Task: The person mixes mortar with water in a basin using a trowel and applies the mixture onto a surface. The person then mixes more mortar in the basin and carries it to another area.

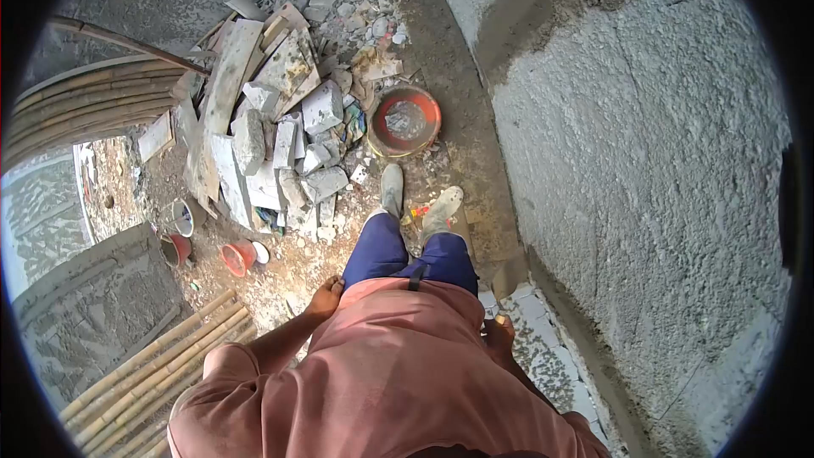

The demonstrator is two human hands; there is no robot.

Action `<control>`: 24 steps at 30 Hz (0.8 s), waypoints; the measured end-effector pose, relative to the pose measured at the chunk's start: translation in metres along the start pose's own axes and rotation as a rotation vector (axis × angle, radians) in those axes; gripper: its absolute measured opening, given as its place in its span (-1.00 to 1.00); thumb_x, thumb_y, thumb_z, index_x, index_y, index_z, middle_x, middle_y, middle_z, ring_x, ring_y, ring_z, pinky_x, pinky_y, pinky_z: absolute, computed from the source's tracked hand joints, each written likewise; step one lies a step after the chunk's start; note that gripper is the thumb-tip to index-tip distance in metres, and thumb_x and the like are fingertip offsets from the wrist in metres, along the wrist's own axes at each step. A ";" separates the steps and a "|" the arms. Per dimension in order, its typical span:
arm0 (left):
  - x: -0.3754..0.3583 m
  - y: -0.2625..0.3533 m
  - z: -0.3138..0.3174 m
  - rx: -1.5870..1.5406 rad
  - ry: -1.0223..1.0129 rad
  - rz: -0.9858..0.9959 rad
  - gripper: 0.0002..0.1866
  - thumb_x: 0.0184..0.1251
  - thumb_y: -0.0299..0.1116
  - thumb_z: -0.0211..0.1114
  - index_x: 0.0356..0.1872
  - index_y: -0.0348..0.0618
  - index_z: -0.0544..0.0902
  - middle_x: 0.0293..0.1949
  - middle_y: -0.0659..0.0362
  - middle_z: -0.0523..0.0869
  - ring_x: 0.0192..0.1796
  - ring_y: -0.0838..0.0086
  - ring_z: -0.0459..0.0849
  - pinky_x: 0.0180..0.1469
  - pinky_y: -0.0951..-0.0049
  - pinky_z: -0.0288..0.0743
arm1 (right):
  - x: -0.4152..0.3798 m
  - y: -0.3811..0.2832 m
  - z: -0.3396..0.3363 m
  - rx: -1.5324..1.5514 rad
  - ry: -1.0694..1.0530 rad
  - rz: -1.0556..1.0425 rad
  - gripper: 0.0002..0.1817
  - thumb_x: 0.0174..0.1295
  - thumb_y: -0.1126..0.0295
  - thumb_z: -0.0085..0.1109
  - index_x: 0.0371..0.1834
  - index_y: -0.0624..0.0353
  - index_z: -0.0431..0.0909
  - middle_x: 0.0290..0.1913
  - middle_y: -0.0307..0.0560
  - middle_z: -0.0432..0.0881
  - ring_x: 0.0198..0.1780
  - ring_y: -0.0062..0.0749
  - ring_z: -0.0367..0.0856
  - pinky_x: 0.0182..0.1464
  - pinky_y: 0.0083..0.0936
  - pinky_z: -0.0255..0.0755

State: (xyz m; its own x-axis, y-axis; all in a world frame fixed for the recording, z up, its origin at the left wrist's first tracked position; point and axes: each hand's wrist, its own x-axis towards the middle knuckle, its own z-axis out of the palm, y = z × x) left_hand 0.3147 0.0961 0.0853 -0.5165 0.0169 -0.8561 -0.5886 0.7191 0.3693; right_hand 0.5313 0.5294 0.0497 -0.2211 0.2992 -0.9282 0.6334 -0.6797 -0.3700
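Note:
My left hand point(326, 297) hangs beside my left thigh, with loosely bent fingers and nothing visible in it. Low by my right hip, my right hand point(498, 334) is closed around what looks like the handle of a trowel point(511, 275). Its flat grey-brown blade points forward, and my fingers and hip partly hide the grip. Ahead of my boots point(392, 190) stands a round red-rimmed tub point(432, 129) with grey wet material inside. To my right rises a wall point(627, 161) with rough grey plaster.
A rubble heap of broken blocks point(322, 108) and boards point(233, 76) lies ahead to the left. Bamboo poles point(93, 102) are stacked beyond it, with more poles point(170, 365) nearer. A red bucket point(238, 259) and other buckets point(182, 217) stand at left.

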 end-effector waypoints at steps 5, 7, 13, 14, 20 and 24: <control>-0.114 -0.038 -0.020 -0.265 0.046 -0.070 -0.48 0.44 0.00 0.12 0.21 -0.17 0.62 -0.01 -0.17 0.76 0.11 0.06 0.73 0.16 0.22 0.55 | 0.003 0.001 0.014 -0.033 -0.051 0.024 -0.75 0.20 0.55 0.27 -0.22 0.02 0.37 -0.46 -0.29 0.51 -0.53 -0.58 0.49 -0.50 -0.51 0.43; -0.131 -0.039 -0.026 -0.243 0.037 -0.066 -0.48 0.44 0.00 0.13 0.21 -0.17 0.62 -0.01 -0.17 0.76 0.11 0.06 0.73 0.16 0.22 0.56 | 0.011 0.001 0.017 -0.062 -0.058 0.015 -0.75 0.20 0.55 0.27 -0.22 0.03 0.37 -0.46 -0.29 0.51 -0.54 -0.58 0.49 -0.50 -0.51 0.43; -0.129 -0.042 -0.043 -0.157 -0.039 -0.004 -0.49 0.44 -0.01 0.13 0.20 -0.16 0.62 -0.01 -0.16 0.76 0.11 0.06 0.74 0.16 0.21 0.56 | 0.022 -0.008 0.033 -0.129 -0.036 -0.053 -0.76 0.20 0.54 0.26 -0.22 0.03 0.37 -0.46 -0.28 0.51 -0.54 -0.56 0.49 -0.51 -0.50 0.43; -0.127 -0.043 -0.047 -0.141 -0.055 0.003 -0.49 0.44 -0.01 0.13 0.20 -0.16 0.62 -0.01 -0.16 0.76 0.11 0.06 0.74 0.16 0.21 0.56 | 0.021 -0.009 0.037 -0.135 -0.030 -0.061 -0.76 0.20 0.54 0.26 -0.22 0.03 0.37 -0.46 -0.28 0.51 -0.54 -0.56 0.49 -0.51 -0.50 0.43; -0.114 -0.055 -0.071 -0.077 -0.124 0.033 -0.50 0.44 -0.02 0.13 0.19 -0.16 0.63 -0.01 -0.16 0.76 0.11 0.06 0.74 0.15 0.21 0.56 | 0.012 -0.004 0.050 -0.171 0.002 -0.086 -0.77 0.20 0.54 0.25 -0.21 0.03 0.38 -0.46 -0.27 0.51 -0.55 -0.55 0.49 -0.52 -0.49 0.43; -0.111 -0.064 -0.083 -0.049 -0.153 0.036 -0.51 0.44 -0.03 0.13 0.18 -0.16 0.63 -0.01 -0.16 0.76 0.11 0.06 0.74 0.15 0.21 0.57 | 0.006 -0.001 0.056 -0.181 0.013 -0.080 -0.77 0.20 0.54 0.24 -0.21 0.03 0.38 -0.46 -0.26 0.51 -0.55 -0.54 0.49 -0.52 -0.49 0.43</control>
State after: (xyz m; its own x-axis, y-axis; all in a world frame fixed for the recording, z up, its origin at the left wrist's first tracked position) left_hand 0.3583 -0.0092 0.1869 -0.4390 0.1501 -0.8858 -0.6034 0.6812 0.4145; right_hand 0.4879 0.4936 0.0426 -0.2671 0.3569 -0.8952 0.7373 -0.5224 -0.4283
